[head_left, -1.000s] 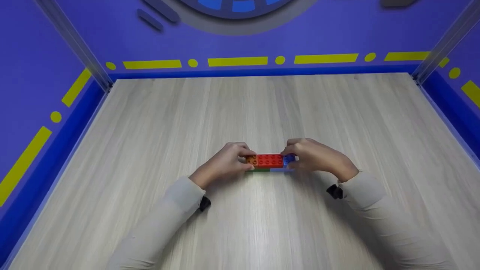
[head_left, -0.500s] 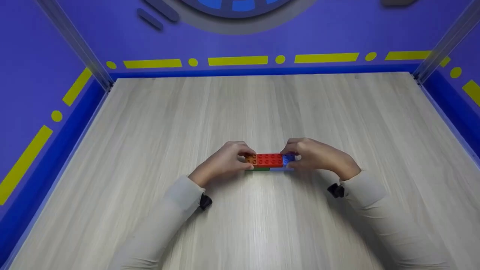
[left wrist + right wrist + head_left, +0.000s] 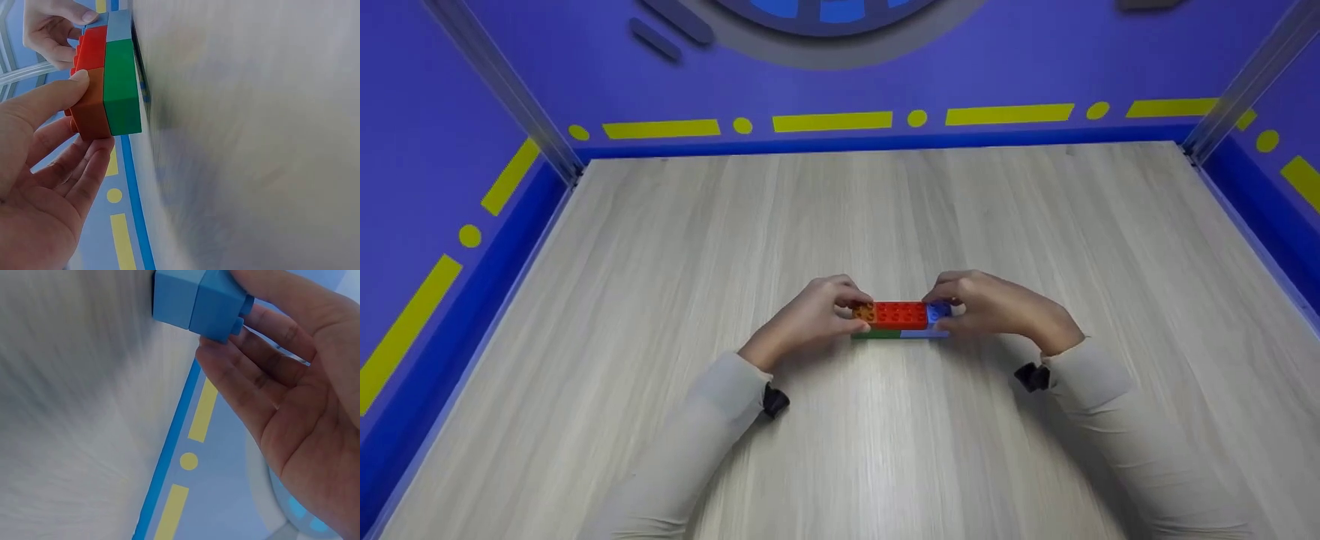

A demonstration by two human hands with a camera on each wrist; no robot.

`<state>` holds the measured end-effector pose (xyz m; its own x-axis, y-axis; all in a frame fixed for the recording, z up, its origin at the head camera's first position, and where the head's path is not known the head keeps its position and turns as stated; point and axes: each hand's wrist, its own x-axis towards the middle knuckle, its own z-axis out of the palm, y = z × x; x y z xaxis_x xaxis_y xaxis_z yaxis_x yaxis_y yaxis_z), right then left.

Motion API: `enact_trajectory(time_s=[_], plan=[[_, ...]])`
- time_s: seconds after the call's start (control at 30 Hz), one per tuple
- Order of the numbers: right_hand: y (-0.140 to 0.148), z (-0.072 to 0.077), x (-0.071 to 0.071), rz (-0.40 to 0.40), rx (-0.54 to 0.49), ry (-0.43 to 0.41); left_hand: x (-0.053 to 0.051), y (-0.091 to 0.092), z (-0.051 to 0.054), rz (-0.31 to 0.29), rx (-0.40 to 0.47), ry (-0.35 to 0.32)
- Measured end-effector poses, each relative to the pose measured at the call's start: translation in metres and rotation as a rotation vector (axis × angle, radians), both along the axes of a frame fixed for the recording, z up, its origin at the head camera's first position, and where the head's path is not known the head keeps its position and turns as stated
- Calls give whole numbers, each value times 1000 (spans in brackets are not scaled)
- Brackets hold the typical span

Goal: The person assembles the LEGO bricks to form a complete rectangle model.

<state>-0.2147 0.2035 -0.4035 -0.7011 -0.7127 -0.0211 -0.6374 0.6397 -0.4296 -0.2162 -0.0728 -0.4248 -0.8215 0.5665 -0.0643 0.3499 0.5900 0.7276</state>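
A two-layer block of toy building bricks stands at the middle of the table. Its top row has an orange-brown brick (image 3: 864,313) at the left, a studded red brick (image 3: 901,315) in the middle and a blue brick (image 3: 218,305) at the right. Below lie a green brick (image 3: 122,87) and a light blue brick (image 3: 177,297). My left hand (image 3: 821,311) pinches the orange-brown brick, thumb on the near side and fingers on the far side. With thumb and fingers, my right hand (image 3: 994,304) pinches the blue brick. Whether the block touches the table I cannot tell.
The pale wood-grain table (image 3: 840,450) is bounded by purple-blue walls (image 3: 840,94) with yellow markings at the back and both sides. Grey metal posts (image 3: 502,86) stand in the back corners. A small black device (image 3: 776,401) shows at the left cuff.
Both hands and the brick block have shifted slightly upward in the head view, and more of the red brick's near side shows. The grips stay the same.
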Motion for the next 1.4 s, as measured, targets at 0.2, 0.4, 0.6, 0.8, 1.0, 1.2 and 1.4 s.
enact_trajectory(time_s=[0.2, 0.4, 0.6, 0.8, 1.0, 1.2, 1.4], plan=[[3, -1, -5, 3, -25, -18, -4, 1, 0, 18, 16, 8], [6, -1, -13, -14, -46, -59, -10, 0, 0, 33, 64, 14], [7, -1, -21, -72, -54, -96, -17, 0, -2, 54, 82, 13], [10, -3, -28, -98, -86, -113, -23, 1, -5, 77, 85, 17], [12, -6, -34, -129, -100, -144, -28, 3, -7, 107, 130, -13], [13, -10, -41, -146, -139, -161, -33, 2, -8, 157, 157, -36], [14, -14, -47, -169, -188, -184, -38, 4, -11, 194, 171, -26]])
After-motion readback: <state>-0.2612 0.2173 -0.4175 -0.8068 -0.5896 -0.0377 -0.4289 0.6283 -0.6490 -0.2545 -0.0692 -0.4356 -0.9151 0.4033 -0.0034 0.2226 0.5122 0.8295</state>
